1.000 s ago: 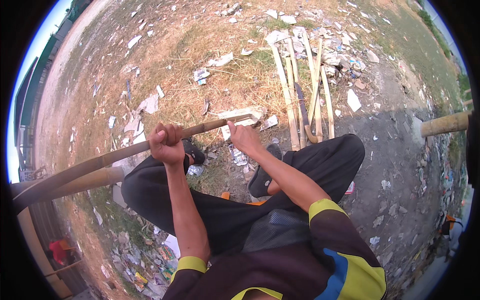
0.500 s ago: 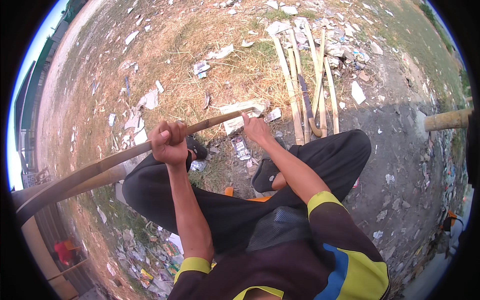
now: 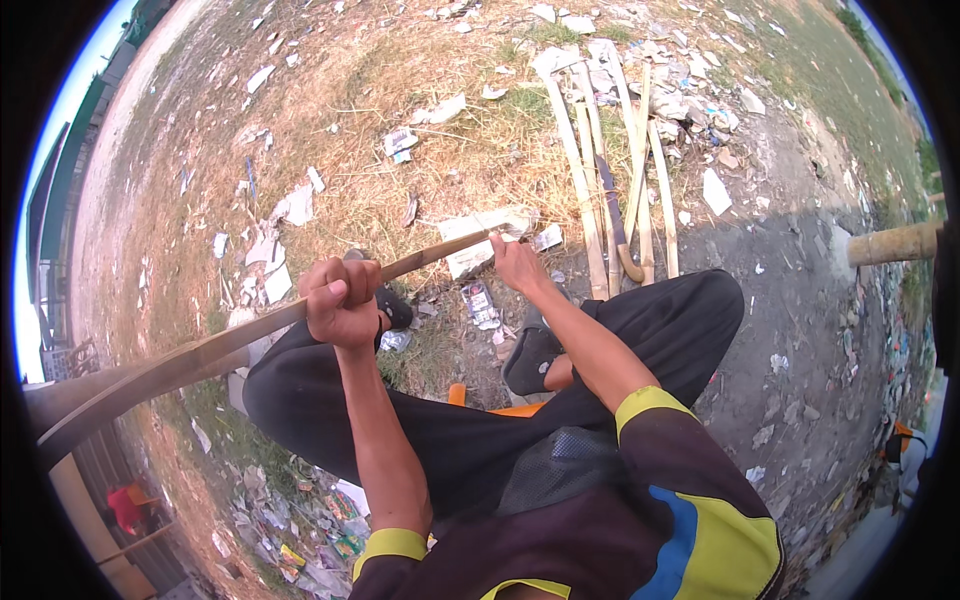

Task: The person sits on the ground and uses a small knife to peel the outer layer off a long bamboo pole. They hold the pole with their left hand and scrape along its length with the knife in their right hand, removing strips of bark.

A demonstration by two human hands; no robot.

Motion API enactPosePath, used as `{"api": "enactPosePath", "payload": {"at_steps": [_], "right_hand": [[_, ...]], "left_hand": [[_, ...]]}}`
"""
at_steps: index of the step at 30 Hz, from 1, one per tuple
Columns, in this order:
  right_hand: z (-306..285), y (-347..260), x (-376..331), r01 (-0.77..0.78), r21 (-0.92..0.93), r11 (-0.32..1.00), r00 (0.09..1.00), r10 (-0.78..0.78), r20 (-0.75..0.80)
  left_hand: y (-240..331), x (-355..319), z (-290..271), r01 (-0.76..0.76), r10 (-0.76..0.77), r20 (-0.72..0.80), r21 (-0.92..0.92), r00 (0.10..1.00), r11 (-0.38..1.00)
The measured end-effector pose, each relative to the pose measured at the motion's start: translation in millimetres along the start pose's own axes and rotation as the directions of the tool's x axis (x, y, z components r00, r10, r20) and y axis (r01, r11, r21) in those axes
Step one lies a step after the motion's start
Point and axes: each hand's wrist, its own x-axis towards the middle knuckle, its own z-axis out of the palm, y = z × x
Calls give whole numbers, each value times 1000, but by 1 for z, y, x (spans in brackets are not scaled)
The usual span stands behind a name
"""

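A long split bamboo strip (image 3: 215,345) runs across in front of me, from the lower left to just past my knees. My left hand (image 3: 342,300) is closed in a fist around it, thumb on top. At its far right end my right hand (image 3: 520,266) pinches the tip between fingers and thumb. Right of that hand, several pale bamboo strips (image 3: 584,185) lie side by side on the ground. A long knife with a dark blade (image 3: 609,190) and a curved wooden handle (image 3: 629,262) rests on them.
Paper and plastic scraps (image 3: 293,204) litter the dry grass. A thick bamboo pole (image 3: 890,243) juts in at the right, and another pole (image 3: 190,372) lies behind my strip at left. My bent knees and sandals (image 3: 530,350) are below my hands. A person in red (image 3: 127,508) is at lower left.
The bamboo strip has tilted slightly, its left end a little lower. Both hands have shifted slightly to the right and keep their hold.
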Motion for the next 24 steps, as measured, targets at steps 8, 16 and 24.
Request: {"api": "enactPosePath", "payload": {"at_steps": [8,16,24], "right_hand": [[19,34,22,-99,-20,995,995,99,-4],[5,64,-3,-211,-163,964,977,206,-49],[-57,36,2,-13,-635,772,967,170,188]], "left_hand": [[2,1,4,7,-7,-12,25,1000,1000],[1,-6,-2,14,-14,-8,-22,1000,1000],[-1,-2,-8,-37,30,-195,-33,980,999]]}}
